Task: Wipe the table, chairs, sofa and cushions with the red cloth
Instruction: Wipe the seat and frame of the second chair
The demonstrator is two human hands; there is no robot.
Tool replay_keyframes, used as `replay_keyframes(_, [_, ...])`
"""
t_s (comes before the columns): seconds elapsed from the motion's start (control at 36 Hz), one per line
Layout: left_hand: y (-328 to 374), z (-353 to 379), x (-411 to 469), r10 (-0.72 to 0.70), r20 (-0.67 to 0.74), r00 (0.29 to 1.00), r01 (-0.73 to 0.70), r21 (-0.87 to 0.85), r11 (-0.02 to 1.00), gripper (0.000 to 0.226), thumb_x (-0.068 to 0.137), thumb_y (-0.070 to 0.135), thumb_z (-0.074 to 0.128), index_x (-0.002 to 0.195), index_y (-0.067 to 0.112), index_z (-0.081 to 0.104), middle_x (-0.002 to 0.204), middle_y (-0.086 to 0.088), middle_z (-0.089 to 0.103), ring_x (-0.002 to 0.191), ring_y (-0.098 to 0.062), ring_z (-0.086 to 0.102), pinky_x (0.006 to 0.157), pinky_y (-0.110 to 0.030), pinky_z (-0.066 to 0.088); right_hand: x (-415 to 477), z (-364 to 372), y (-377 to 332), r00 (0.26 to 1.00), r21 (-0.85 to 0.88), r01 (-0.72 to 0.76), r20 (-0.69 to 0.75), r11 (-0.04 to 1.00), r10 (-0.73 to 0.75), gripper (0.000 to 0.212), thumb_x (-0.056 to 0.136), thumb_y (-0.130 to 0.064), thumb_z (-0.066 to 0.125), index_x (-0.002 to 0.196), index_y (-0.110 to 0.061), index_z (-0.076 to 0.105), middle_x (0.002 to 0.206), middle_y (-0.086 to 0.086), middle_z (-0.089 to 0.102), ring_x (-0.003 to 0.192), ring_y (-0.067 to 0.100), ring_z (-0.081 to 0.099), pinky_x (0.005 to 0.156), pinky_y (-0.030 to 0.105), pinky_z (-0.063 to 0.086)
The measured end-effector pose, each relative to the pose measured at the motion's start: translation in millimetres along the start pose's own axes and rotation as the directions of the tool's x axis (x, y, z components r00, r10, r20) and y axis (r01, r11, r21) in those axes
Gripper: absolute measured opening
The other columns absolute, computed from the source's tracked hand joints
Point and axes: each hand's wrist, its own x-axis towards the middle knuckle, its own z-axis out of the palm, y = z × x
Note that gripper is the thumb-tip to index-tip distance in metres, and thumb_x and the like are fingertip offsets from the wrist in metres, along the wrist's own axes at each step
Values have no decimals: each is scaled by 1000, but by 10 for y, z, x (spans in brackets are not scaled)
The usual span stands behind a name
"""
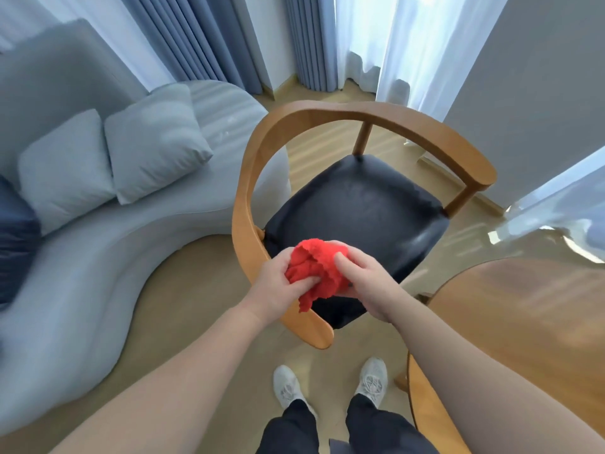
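Right now I count one crumpled red cloth (pixel 314 268), and both of my hands are on it. My left hand (pixel 276 285) grips it from the left side, its fingers curled into the folds near the lower edge. My right hand (pixel 365 278) holds it from the right, with the thumb laid over the top of the bundle and the other fingers wrapped round behind it. The cloth is bunched between the two hands, and one loose corner hangs below my left fingers. It sits over the near left corner of the black leather seat (pixel 360 208), though I cannot tell whether it touches the seat.

That seat belongs to the one round-backed wooden chair (pixel 327 113) in full view, directly ahead of me. One curved pale grey-blue sofa (pixel 85 290) stands to my left, just beside the chair. It carries three cushions. Two are pale grey square cushions (pixel 65 168) leaning side by side against its back, and one is a dark navy cushion (pixel 16 240) at the left edge of view. One round wooden table (pixel 523 306) is on my right, near the chair, with my right forearm passing over its rim. Below, my two white trainers (pixel 286 385) stand on the pale wooden floor (pixel 196 290).
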Motion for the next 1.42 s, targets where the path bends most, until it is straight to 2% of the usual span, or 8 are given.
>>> replay_keyframes(0.14, [-142,81,14,-42,6,999,43,-60,997,49,74,18,80,111,38,55,102,16,69,98,0,63,79,-13,49,102,33,65,963,-224,135,-198,965,-180,49,73,-20,81,111,-41,59,105,-8,66,96,9,64,80,24,54])
replay_keyframes(0.31, [-440,-193,160,21,152,988,-71,331,941,45,79,33,73,119,29,54,114,13,59,105,-2,55,92,-16,41,264,-193,201,958,-341,50,-250,939,-142,43,69,-6,79,104,-26,64,94,-4,68,86,10,65,75,30,55])
replay_keyframes(0.47, [-1018,-224,328,-51,-275,960,238,706,668,54,98,33,40,146,12,28,155,-5,23,144,-20,15,118,-34,11,361,-230,746,972,-334,-74,-235,940,-7,41,65,-3,68,97,-29,66,90,-3,68,85,16,65,79,42,56])
replay_keyframes(0.61, [-1484,71,349,-167,-367,915,390,700,599,60,100,34,22,152,12,0,160,-2,-6,146,-16,-8,117,-30,-7,371,-74,1254,976,-420,-125,-214,899,36,64,65,-8,62,96,-63,55,108,-16,57,104,1,54,87,19,43])
replay_keyframes(0.81, [-1682,258,378,-75,-479,874,399,622,673,60,94,26,23,150,5,15,159,-7,7,147,-20,0,117,-31,-8,287,100,1516,974,-583,-43,155,811,163,69,88,-47,52,144,-52,13,153,-28,12,129,-5,32,105,19,35])
replay_keyframes(1.0, [-1722,292,371,-11,-523,852,314,496,809,55,93,14,25,147,3,25,155,-2,14,145,-16,7,119,-39,4,556,186,1536,983,-521,24,170,853,76,49,98,-42,42,138,-61,20,143,-30,32,126,-13,35,102,8,33])
replay_keyframes(1.19, [-1748,275,353,46,-566,823,210,379,901,54,88,1,30,142,-2,35,151,-4,23,144,-23,16,118,-38,14,1039,350,1432,978,-463,25,195,886,74,52,99,-32,46,147,-40,27,129,-49,26,116,-33,25,92,-8,20])
replay_keyframes(1.42, [-1810,264,347,40,-610,792,205,327,922,54,87,1,31,140,0,39,151,-1,25,144,-18,13,118,-29,11,1339,439,1316,975,-434,8,203,901,88,54,97,-29,49,148,-32,30,142,-23,36,127,-10,33,100,0,23])
